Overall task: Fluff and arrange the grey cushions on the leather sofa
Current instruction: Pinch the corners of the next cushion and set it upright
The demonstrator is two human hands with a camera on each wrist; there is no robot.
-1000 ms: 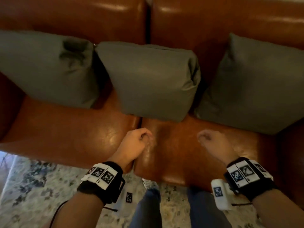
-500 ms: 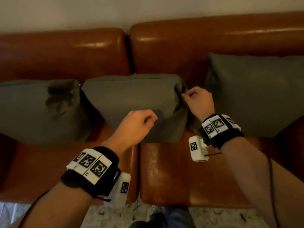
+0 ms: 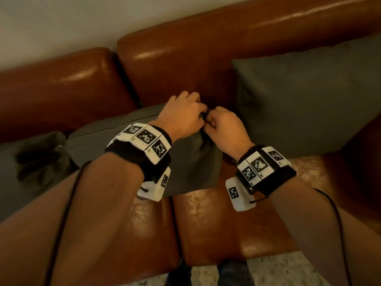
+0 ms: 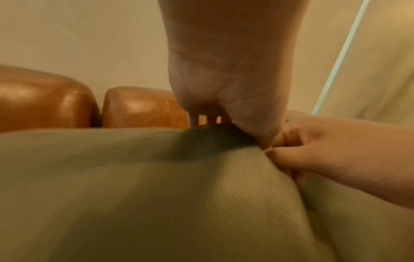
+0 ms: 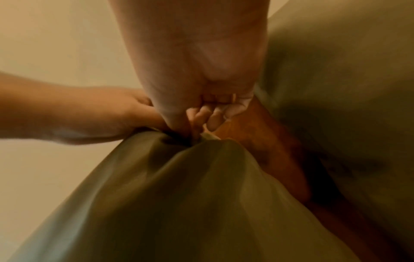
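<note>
Three grey cushions lean on the brown leather sofa (image 3: 206, 223). The middle cushion (image 3: 191, 162) (image 4: 156, 195) (image 5: 179, 203) slumps low against the backrest. My left hand (image 3: 183, 114) (image 4: 224, 109) and my right hand (image 3: 222, 124) (image 5: 201, 109) meet at its upper right corner, and both pinch the bunched fabric there. The right cushion (image 3: 305, 104) stands upright and smooth beside them. The left cushion (image 3: 31, 162) is dented and creased at its top.
The sofa backrest (image 3: 206, 58) and a pale wall (image 3: 61, 23) rise behind the cushions. Bare seat leather lies in front of the middle cushion. A patterned rug (image 3: 278, 269) shows at the sofa's front edge, near my legs.
My left hand has moved up and right from the cushion's front to its upper right corner, joining my right hand there. Both hands now pinch that corner. My head has moved closer and tilted.
</note>
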